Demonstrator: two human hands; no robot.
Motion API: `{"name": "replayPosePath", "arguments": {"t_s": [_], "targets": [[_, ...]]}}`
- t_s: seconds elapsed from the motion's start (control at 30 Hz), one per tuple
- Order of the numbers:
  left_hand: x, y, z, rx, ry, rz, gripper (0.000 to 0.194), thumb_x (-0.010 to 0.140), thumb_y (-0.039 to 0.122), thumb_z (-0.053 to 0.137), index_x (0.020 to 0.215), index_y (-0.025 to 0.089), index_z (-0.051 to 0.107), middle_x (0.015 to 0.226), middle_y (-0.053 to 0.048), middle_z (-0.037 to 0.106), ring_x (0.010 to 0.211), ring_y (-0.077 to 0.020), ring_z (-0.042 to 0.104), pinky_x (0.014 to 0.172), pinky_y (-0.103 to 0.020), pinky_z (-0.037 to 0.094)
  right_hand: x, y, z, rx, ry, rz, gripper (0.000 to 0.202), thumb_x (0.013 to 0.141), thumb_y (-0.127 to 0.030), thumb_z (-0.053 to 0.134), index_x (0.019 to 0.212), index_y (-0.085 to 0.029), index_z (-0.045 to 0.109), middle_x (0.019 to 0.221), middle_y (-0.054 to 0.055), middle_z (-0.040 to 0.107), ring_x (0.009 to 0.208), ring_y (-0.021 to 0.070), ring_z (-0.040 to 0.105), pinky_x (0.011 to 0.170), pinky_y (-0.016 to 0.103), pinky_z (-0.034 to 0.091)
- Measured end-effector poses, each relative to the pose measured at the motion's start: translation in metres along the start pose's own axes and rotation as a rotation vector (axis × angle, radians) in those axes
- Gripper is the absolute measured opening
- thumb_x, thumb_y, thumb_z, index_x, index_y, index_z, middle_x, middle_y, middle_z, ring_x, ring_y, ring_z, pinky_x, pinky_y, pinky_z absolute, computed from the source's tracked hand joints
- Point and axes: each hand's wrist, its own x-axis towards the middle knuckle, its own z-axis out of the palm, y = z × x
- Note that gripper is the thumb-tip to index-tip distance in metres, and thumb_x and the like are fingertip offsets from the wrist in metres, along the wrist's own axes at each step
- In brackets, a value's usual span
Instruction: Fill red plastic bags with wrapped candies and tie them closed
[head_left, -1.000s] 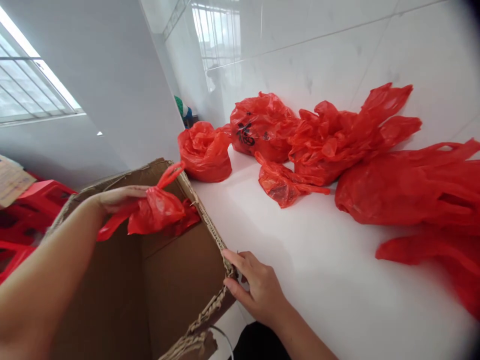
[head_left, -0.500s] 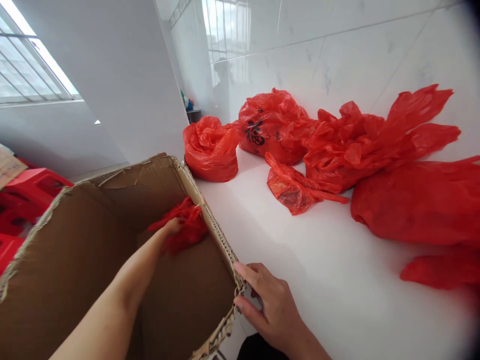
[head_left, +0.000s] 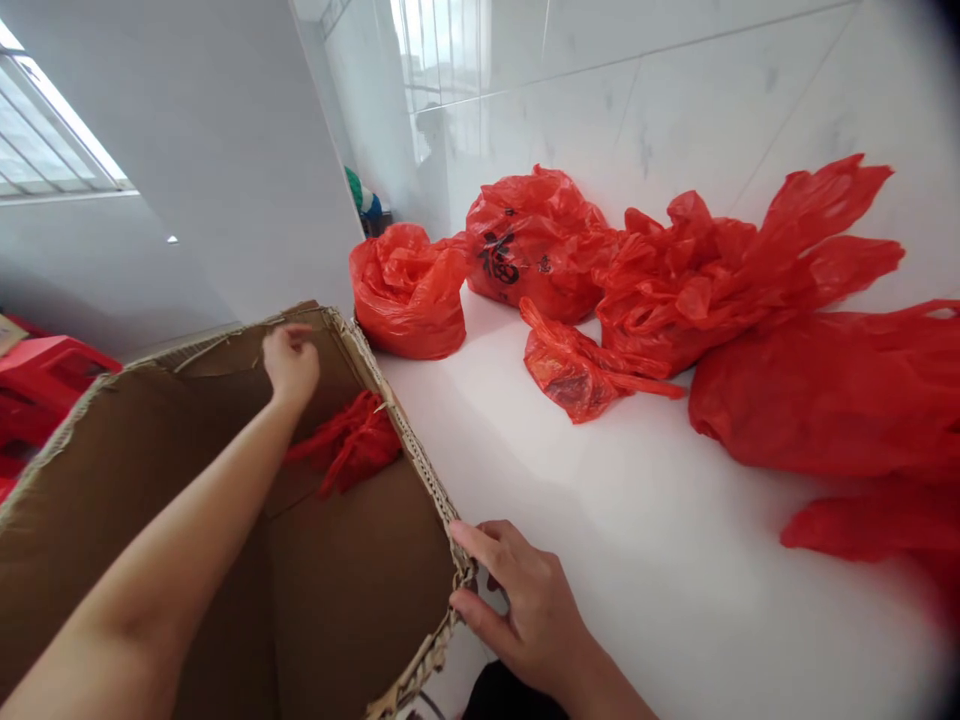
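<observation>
A large cardboard box (head_left: 330, 600) with torn, ragged edges stands open at the left. Inside it, in the far right corner, lies a crumpled red plastic bag (head_left: 365, 440). My left hand (head_left: 291, 362) is raised above that bag near the box's far wall, its fingers loosely bent and apart, with nothing in them. My right hand (head_left: 529, 600) pinches the box's near right corner, thumb and fingers on the torn rim; some of its fingers are hidden behind the edge.
On the white surface (head_left: 570, 500) to the right stand several filled red plastic bags, among them a round one (head_left: 409, 300), one with black characters (head_left: 536, 245) and a small knotted one (head_left: 574, 375). Red plastic stools (head_left: 52, 380) are at the far left, below a barred window (head_left: 52, 130).
My left hand has let go of the red bag on the box floor and lifted up and left. My right hand keeps its hold on the box corner. The view has shifted slightly.
</observation>
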Motion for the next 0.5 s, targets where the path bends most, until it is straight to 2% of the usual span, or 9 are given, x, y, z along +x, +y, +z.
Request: {"name": "replayPosePath", "arguments": {"t_s": [0.03,0.1,0.17,0.2,0.27,0.33,0.4,0.5], "targets": [[0.011,0.020,-0.009,-0.031,0.077,0.035,0.034,0.095,0.030,0.057,0.125,0.015,0.055,0.125,-0.011,0.058,0.107,-0.0244,0.061,0.088,-0.046,0.053,0.000,0.000,0.000,-0.003,0.002,0.003,0.051,0.095,-0.041,0.054,0.143,-0.034,0.042,0.111,0.006,0.063,0.071,0.0119,0.062,0.065,0.027,0.054],[0.021,0.071,-0.019,-0.114,0.122,0.192,0.029,0.098,0.014,0.041,0.126,0.011,0.049,0.128,-0.015,0.053,0.113,-0.0222,0.057,0.087,-0.041,0.054,0.000,-0.001,0.001,-0.013,0.011,0.005,0.051,0.094,-0.043,0.054,0.144,-0.034,0.042,0.112,0.006,0.063,0.071,0.0123,0.063,0.066,0.028,0.055],[0.016,0.129,-0.016,-0.184,0.059,0.425,0.028,0.095,0.009,0.040,0.120,0.016,0.052,0.124,-0.010,0.054,0.115,-0.0176,0.054,0.091,-0.036,0.052,0.000,-0.002,0.002,-0.022,0.011,0.022,0.052,0.094,-0.046,0.054,0.144,-0.036,0.043,0.113,0.006,0.063,0.073,0.0131,0.064,0.068,0.029,0.055],[0.007,0.159,-0.008,-0.204,-0.010,0.559,0.028,0.094,0.009,0.043,0.116,0.020,0.057,0.122,-0.007,0.056,0.118,-0.0166,0.053,0.095,-0.036,0.050,0.000,-0.002,0.002,-0.026,0.005,0.033,0.052,0.094,-0.047,0.054,0.144,-0.036,0.043,0.113,0.006,0.063,0.075,0.0136,0.064,0.069,0.029,0.055],[-0.016,0.213,0.015,-0.210,-0.190,0.821,0.027,0.091,0.012,0.052,0.111,0.025,0.064,0.118,-0.004,0.061,0.115,-0.0166,0.055,0.099,-0.035,0.046,-0.001,-0.003,0.001,-0.038,-0.006,0.054,0.052,0.094,-0.050,0.052,0.144,-0.037,0.043,0.113,0.005,0.063,0.079,0.0147,0.065,0.072,0.030,0.055],[-0.040,0.255,0.046,-0.184,-0.358,1.018,0.030,0.090,0.014,0.054,0.113,0.028,0.066,0.119,-0.003,0.064,0.112,-0.0172,0.056,0.098,-0.033,0.045,-0.001,-0.003,0.001,-0.050,-0.009,0.056,0.052,0.094,-0.052,0.050,0.144,-0.037,0.043,0.113,0.005,0.063,0.083,0.0159,0.066,0.074,0.031,0.055],[-0.056,0.283,0.078,-0.133,-0.465,1.113,0.034,0.090,0.014,0.054,0.118,0.028,0.067,0.127,-0.005,0.063,0.116,-0.0220,0.054,0.096,-0.037,0.044,-0.001,-0.003,0.000,-0.057,-0.003,0.049,0.053,0.094,-0.055,0.049,0.144,-0.037,0.044,0.111,0.005,0.064,0.084,0.0163,0.066,0.075,0.031,0.055],[-0.065,0.302,0.111,-0.035,-0.568,1.124,0.035,0.087,0.010,0.054,0.116,0.021,0.069,0.129,-0.014,0.062,0.118,-0.0293,0.052,0.093,-0.044,0.043,0.000,-0.003,0.000,-0.062,0.007,0.042,0.054,0.092,-0.057,0.049,0.143,-0.038,0.045,0.109,0.004,0.064,0.082,0.0160,0.065,0.074,0.029,0.055]]}}
